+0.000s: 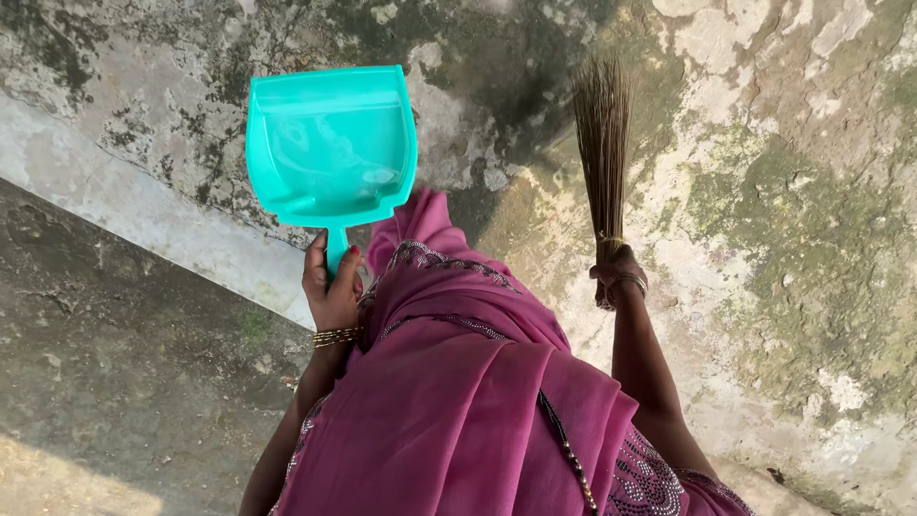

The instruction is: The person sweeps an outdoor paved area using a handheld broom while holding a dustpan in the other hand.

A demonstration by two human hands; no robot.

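Nearest the camera, magenta draped cloth [458,401] hangs between the arms. The left hand [331,287], with gold bangles [335,335] at the wrist, is closed around the handle of a turquoise dustpan [330,143] held out over the stained concrete floor [783,191]. The right hand [619,277] grips the bound end of a stick broom [603,143], whose bristles point away, well apart from the dustpan.

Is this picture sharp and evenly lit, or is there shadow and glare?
Head view: sharp throughout, daylight; the dustpan in the left hand shows a soft sheen; the broom in the right hand is crisp; a dark shadow lies on the ground between them.
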